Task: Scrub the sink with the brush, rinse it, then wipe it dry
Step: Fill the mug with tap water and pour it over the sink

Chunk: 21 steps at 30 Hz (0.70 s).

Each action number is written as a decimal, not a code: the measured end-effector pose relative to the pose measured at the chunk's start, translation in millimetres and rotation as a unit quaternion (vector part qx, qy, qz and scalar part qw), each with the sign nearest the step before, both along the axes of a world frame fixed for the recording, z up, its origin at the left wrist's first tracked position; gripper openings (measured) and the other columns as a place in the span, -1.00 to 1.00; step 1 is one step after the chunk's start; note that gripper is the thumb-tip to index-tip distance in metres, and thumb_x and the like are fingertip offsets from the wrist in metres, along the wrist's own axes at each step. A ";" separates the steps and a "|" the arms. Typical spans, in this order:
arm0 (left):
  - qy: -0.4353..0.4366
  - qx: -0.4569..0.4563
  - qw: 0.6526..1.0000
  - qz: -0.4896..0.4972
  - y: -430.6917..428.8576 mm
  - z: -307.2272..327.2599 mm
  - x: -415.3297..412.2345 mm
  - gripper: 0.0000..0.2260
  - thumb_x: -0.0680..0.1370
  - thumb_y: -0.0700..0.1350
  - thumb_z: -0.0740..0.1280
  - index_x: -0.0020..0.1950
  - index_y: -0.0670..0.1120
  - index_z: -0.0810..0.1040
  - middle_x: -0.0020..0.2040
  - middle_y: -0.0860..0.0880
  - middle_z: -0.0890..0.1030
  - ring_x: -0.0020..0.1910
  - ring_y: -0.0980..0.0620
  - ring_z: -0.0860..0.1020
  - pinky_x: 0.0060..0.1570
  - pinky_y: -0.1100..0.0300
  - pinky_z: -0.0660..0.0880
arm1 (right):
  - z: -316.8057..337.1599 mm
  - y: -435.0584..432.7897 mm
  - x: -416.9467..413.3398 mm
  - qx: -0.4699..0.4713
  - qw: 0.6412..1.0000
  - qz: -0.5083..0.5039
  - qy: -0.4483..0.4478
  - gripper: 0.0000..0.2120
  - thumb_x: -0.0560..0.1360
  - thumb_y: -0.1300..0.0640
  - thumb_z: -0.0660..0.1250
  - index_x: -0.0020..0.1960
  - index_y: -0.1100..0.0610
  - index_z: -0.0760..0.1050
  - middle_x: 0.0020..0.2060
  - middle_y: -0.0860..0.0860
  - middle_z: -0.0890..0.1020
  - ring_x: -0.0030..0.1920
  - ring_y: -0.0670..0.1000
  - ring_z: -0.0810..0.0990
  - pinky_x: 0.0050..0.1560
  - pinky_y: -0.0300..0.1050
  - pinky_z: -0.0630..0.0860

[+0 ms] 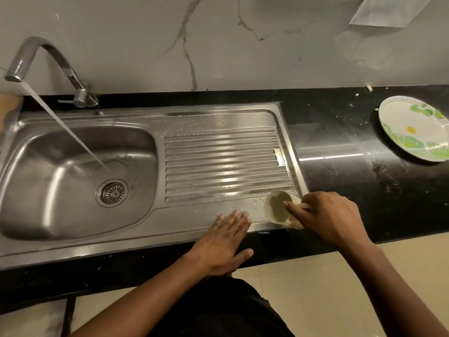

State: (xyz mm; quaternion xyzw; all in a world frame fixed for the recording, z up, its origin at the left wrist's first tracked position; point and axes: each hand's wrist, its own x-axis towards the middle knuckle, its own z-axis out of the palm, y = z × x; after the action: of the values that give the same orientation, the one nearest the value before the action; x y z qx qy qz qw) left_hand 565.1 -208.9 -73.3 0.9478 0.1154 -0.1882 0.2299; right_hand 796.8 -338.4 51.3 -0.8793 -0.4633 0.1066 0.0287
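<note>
The steel sink is set into the black counter. The tap is running, and its stream lands in the basin just behind the drain strainer. The left hand lies flat, fingers straight, on the wet front rim beside the ribbed drainboard. The right hand grips a tilted mug at the drainboard's front right corner, mouth facing the basin. A plate lies on the counter, well apart to the right.
</note>
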 end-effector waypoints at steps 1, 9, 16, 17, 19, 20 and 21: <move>-0.004 0.000 1.000 -0.017 -3.9 -1.0 5.4 -0.31 0.67 0.36 -0.15 0.64 0.05 -0.36 0.63 0.03 -0.40 0.60 0.04 -0.43 0.62 -0.09 -0.28 | -0.7 1.1 -1.8 -0.011 1.000 0.007 -0.007 -0.43 0.52 -0.48 0.15 -0.29 -0.03 0.56 -0.43 -0.12 0.59 -0.44 -0.14 0.56 -0.36 -0.19 0.56; -0.020 0.019 1.000 -0.002 -10.0 -6.8 41.4 -0.29 0.67 0.33 -0.11 0.69 -0.04 -0.13 0.69 -0.08 -0.19 0.65 -0.03 -0.30 0.64 -0.13 -0.13 | -5.4 3.0 -1.6 -0.029 0.999 0.038 -0.007 -0.43 0.54 -0.48 0.14 -0.28 -0.03 0.54 -0.42 -0.11 0.58 -0.43 -0.13 0.56 -0.37 -0.24 0.53; 0.024 0.051 0.989 0.140 3.9 -3.9 21.7 -0.29 0.65 0.37 -0.22 0.65 -0.01 -0.34 0.63 -0.05 -0.38 0.62 -0.05 -0.38 0.64 -0.09 -0.21 | 3.2 -18.0 23.8 0.032 0.998 -0.019 0.060 -0.43 0.54 -0.44 0.19 -0.35 -0.01 0.56 -0.50 -0.12 0.58 -0.50 -0.15 0.54 -0.46 -0.22 0.44; 0.031 0.055 0.986 0.156 7.5 -4.9 15.6 -0.29 0.65 0.37 -0.23 0.64 -0.01 -0.35 0.63 -0.05 -0.39 0.62 -0.06 -0.38 0.64 -0.09 -0.20 | 5.1 -20.4 26.9 0.033 0.998 -0.024 0.056 -0.44 0.54 -0.43 0.19 -0.35 -0.01 0.55 -0.51 -0.13 0.58 -0.51 -0.15 0.54 -0.46 -0.25 0.40; 0.043 0.065 0.981 0.179 13.8 -7.4 3.7 -0.27 0.64 0.38 -0.25 0.64 -0.03 -0.38 0.63 -0.05 -0.40 0.61 -0.07 -0.39 0.64 -0.08 -0.20 | 6.9 -23.9 32.5 0.029 0.998 -0.029 0.038 -0.41 0.53 -0.46 0.15 -0.35 -0.01 0.55 -0.50 -0.12 0.58 -0.50 -0.14 0.55 -0.45 -0.21 0.45; 0.048 0.069 0.979 0.188 15.9 -8.7 -0.7 -0.26 0.64 0.38 -0.25 0.63 -0.05 -0.38 0.63 -0.05 -0.40 0.61 -0.07 -0.40 0.63 -0.07 -0.21 | 7.0 -24.5 34.6 0.025 0.999 -0.028 0.027 -0.39 0.52 -0.47 0.13 -0.35 -0.02 0.55 -0.50 -0.12 0.58 -0.49 -0.14 0.55 -0.44 -0.17 0.50; 0.050 0.070 0.977 0.194 17.0 -9.3 -3.7 -0.26 0.64 0.38 -0.25 0.63 -0.05 -0.38 0.63 -0.06 -0.41 0.61 -0.07 -0.40 0.63 -0.07 -0.22 | 6.7 -24.3 35.7 0.021 0.999 -0.025 0.016 -0.38 0.52 -0.49 0.11 -0.35 -0.02 0.54 -0.50 -0.12 0.58 -0.49 -0.14 0.55 -0.43 -0.15 0.54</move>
State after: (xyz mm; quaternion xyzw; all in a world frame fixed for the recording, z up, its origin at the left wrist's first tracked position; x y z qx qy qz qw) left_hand 561.4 -191.9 -82.5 0.9106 0.3213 -0.1785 0.1890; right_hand 832.5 -362.6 58.0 -0.8881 -0.4426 0.1103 0.0573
